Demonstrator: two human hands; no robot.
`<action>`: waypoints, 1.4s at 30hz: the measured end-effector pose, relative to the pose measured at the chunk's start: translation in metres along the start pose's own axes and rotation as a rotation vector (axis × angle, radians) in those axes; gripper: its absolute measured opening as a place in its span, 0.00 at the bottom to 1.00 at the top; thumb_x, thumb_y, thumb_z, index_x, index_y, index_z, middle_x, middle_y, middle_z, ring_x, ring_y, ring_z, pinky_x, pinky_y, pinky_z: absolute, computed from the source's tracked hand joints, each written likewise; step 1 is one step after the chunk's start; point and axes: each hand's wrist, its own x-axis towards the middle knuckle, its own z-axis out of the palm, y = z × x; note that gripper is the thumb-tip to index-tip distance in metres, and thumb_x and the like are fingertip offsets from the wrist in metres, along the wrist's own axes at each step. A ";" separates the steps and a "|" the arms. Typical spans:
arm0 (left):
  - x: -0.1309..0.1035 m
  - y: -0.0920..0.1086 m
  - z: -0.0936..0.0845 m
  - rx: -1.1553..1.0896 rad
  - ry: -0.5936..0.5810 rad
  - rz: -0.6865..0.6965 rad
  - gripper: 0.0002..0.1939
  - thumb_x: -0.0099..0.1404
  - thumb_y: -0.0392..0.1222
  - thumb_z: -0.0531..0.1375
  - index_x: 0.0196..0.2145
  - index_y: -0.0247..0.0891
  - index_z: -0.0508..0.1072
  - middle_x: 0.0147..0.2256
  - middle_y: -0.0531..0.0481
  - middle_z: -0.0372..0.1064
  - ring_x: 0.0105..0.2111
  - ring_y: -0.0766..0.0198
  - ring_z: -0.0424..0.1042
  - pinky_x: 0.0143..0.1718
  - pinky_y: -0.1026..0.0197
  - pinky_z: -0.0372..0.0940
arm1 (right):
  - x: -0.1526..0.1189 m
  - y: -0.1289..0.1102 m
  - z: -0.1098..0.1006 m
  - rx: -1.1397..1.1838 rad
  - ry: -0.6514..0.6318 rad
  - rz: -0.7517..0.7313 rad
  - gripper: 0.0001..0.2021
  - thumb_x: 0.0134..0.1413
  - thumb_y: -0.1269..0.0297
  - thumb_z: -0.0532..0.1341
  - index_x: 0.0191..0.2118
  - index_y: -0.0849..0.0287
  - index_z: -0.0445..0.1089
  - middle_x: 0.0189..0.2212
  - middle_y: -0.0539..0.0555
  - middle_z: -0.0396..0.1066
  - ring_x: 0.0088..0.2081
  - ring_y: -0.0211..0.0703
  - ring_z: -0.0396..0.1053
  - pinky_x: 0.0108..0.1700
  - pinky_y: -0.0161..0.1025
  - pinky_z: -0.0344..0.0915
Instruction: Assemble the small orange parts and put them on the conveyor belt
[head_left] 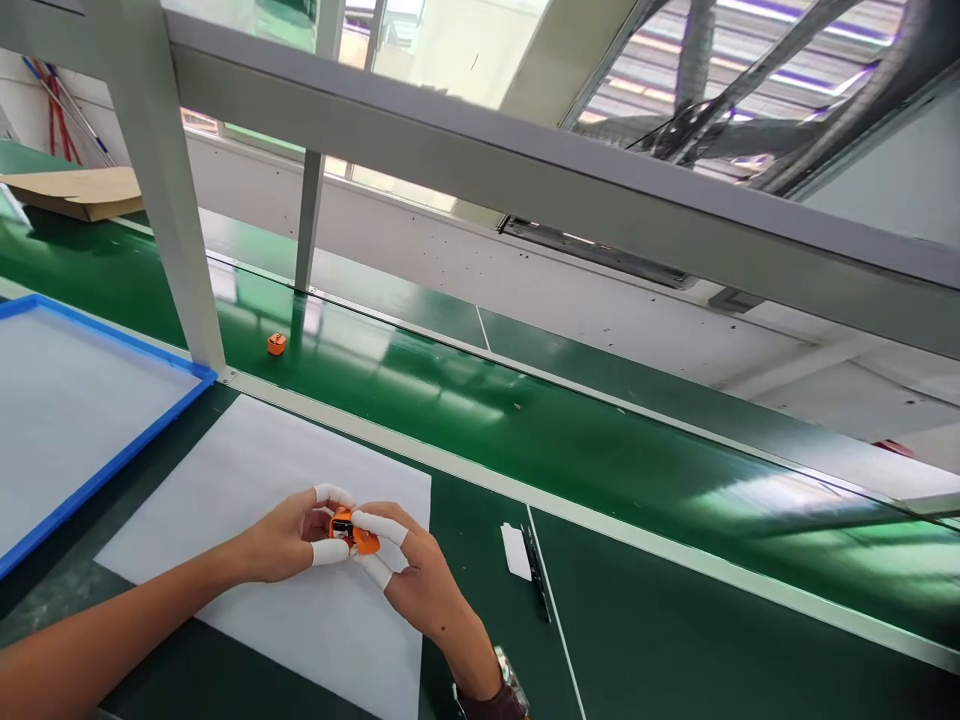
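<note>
Over a large white sheet of paper (285, 480), both hands meet at a small orange case (343, 518) with a dark and light inside showing. My left hand (289, 540) pinches its left side between thumb and forefinger. On the right side, my right hand (412, 570) grips an orange flap (367, 541) that looks like the case's lid, tilted away from the body; whether the two parts are joined cannot be made out. White finger cots cover the thumb and forefinger tips of both hands. A watch (510, 680) sits on the right wrist.
A similar orange case (276, 344) rests on the green conveyor belt (420, 370) beyond the bench edge. Right of the paper lie a white card (516, 551) and a black pen-like item (537, 575). At left is a blue-framed white tray (90, 420). A grey metal frame (165, 200) stands above.
</note>
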 end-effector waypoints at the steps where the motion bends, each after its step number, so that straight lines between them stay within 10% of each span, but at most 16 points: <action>1: 0.000 0.000 0.000 -0.005 -0.015 -0.003 0.20 0.65 0.37 0.63 0.54 0.41 0.69 0.44 0.46 0.70 0.46 0.56 0.72 0.50 0.51 0.68 | -0.001 0.000 0.000 0.009 -0.011 0.009 0.21 0.61 0.70 0.64 0.58 0.46 0.67 0.52 0.54 0.71 0.53 0.47 0.71 0.55 0.47 0.71; 11: -0.002 0.004 0.005 0.425 0.111 0.093 0.10 0.65 0.37 0.60 0.45 0.41 0.73 0.39 0.50 0.69 0.36 0.63 0.69 0.39 0.59 0.69 | -0.004 0.001 0.007 0.027 0.134 -0.033 0.21 0.61 0.76 0.61 0.55 0.45 0.70 0.48 0.53 0.73 0.49 0.45 0.73 0.49 0.45 0.74; 23: 0.005 -0.008 0.008 0.076 0.125 0.085 0.10 0.66 0.37 0.62 0.45 0.40 0.77 0.44 0.46 0.73 0.43 0.58 0.75 0.48 0.55 0.71 | -0.006 0.005 0.018 0.038 0.360 0.073 0.16 0.59 0.75 0.64 0.50 0.49 0.72 0.44 0.53 0.75 0.43 0.45 0.75 0.43 0.45 0.77; 37: 0.008 -0.014 0.003 -0.039 0.350 -0.073 0.11 0.61 0.44 0.68 0.38 0.35 0.76 0.38 0.44 0.79 0.40 0.54 0.79 0.43 0.51 0.75 | -0.009 0.009 0.033 -0.130 0.302 -0.071 0.24 0.60 0.77 0.62 0.58 0.45 0.67 0.49 0.55 0.73 0.49 0.48 0.74 0.47 0.47 0.77; 42: 0.009 -0.006 -0.001 -0.111 0.231 -0.086 0.15 0.63 0.43 0.67 0.46 0.36 0.78 0.46 0.43 0.79 0.49 0.52 0.77 0.56 0.48 0.70 | -0.009 0.015 0.027 -0.183 0.321 -0.057 0.25 0.61 0.78 0.61 0.59 0.45 0.67 0.49 0.55 0.73 0.49 0.49 0.73 0.47 0.49 0.76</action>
